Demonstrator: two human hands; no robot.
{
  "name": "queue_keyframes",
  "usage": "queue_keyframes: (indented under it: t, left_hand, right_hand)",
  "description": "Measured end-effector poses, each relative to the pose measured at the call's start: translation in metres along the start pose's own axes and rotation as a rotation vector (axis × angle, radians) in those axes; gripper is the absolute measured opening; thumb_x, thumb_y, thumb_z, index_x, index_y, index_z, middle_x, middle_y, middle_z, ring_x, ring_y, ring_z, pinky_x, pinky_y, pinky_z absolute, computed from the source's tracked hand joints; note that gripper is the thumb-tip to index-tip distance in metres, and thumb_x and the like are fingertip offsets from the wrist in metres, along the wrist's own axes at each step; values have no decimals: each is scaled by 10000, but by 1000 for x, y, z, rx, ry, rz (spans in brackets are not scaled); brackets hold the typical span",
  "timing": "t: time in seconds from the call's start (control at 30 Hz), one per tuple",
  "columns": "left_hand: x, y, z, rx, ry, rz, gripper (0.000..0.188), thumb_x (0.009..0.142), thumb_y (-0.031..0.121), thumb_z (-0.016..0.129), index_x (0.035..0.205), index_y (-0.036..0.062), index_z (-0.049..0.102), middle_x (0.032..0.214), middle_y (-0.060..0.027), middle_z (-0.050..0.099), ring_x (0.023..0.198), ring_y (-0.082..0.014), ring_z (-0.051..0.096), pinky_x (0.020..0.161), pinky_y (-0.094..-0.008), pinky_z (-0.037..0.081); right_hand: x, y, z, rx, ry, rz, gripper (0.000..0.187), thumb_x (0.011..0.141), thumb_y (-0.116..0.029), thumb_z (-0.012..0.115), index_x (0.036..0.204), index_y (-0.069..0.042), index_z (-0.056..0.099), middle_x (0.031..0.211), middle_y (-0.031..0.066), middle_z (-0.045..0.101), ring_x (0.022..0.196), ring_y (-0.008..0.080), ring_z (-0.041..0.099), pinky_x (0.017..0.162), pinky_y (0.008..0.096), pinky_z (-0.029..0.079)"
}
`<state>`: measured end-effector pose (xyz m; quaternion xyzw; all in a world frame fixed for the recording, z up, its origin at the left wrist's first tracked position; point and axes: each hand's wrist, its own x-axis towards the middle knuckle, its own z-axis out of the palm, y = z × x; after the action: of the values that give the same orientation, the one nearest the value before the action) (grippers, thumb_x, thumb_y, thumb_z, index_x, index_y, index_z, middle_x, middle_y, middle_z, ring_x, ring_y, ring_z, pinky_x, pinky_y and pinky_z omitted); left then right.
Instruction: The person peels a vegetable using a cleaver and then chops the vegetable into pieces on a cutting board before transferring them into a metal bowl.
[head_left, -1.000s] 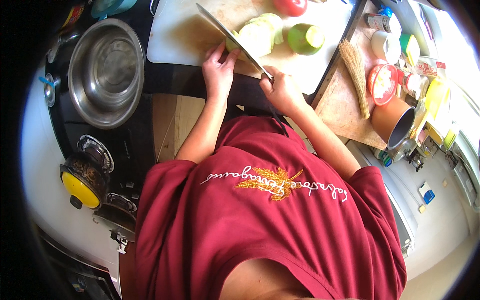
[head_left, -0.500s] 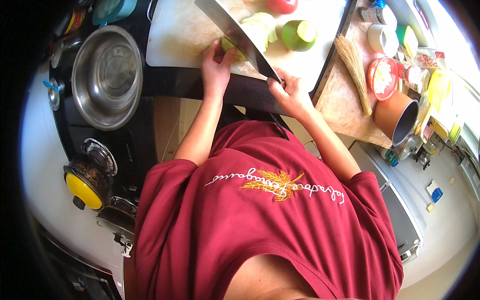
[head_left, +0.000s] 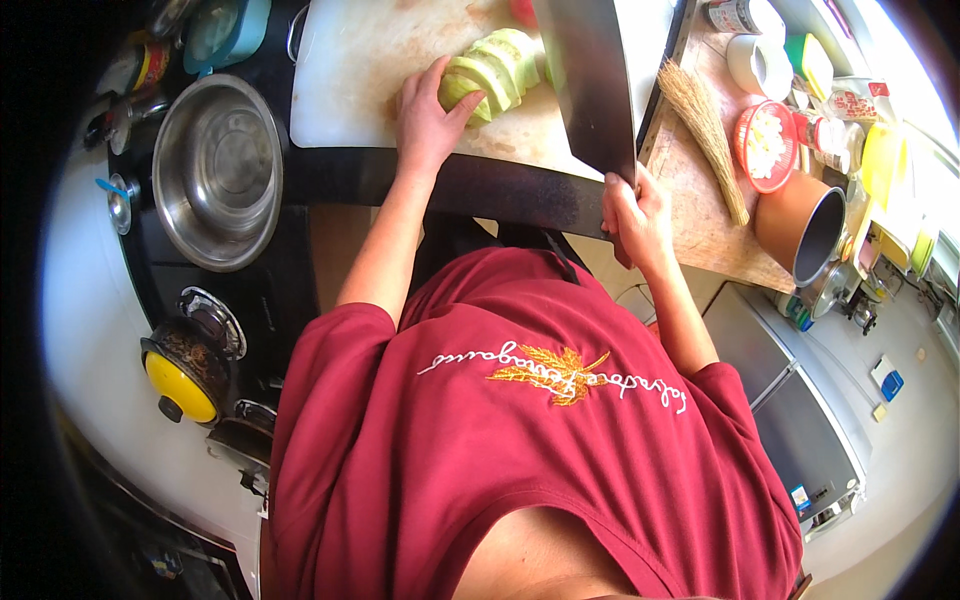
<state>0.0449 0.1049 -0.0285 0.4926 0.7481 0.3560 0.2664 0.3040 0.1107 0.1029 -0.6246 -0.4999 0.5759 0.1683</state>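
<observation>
My left hand curls round the near-left end of a peeled, pale green vegetable, cut into several slices that lean together on the white cutting board. Its thumb and fingers rest against the slices. In my right hand is the handle of a cleaver. The broad blade stands to the right of the slices, apart from them, over the board's right part. Behind the blade, a red round thing shows only in part at the board's far side.
Left of the board stands a steel basin, above a stove with a yellow-lidded pot. To the right are a straw brush, a red basket of white pieces, a brown pot, a white cup and several jars.
The cleaver has moved right, away from the slices, and its blade now hides the round green vegetable. My left hand has shifted slightly, onto the end of the gathered slices.
</observation>
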Motion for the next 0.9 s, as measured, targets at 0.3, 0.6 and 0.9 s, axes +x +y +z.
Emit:
queue_keyframes:
  t: [0.3, 0.6, 0.9]
  left_hand:
    - [-5, 18, 11, 125, 45, 55, 815, 643, 348, 833, 1330, 138, 448, 1272, -159, 455, 1202, -364, 413, 984, -465, 396]
    - [-14, 39, 20, 100, 122, -47, 736, 656, 233, 836, 1290, 97, 489, 1259, -156, 490, 1207, -341, 443, 1028, -414, 370]
    - [-23, 27, -1, 1, -174, 61, 816, 607, 1, 791, 1329, 238, 493, 1445, -151, 283, 1261, -386, 376, 1060, -439, 362]
  right_hand:
    - [-17, 37, -4, -274, 3, -84, 279, 854, -164, 594, 1114, -69, 631, 572, 114, 485, 489, 142, 498, 522, 300, 440]
    - [-25, 47, -7, -306, -3, -103, 367, 881, -117, 567, 1243, -64, 598, 588, -45, 470, 513, 22, 392, 477, 216, 362]
    - [-27, 60, -6, -225, 2, -93, 363, 898, -138, 567, 1255, -73, 591, 553, -39, 490, 471, 33, 452, 459, 225, 392]
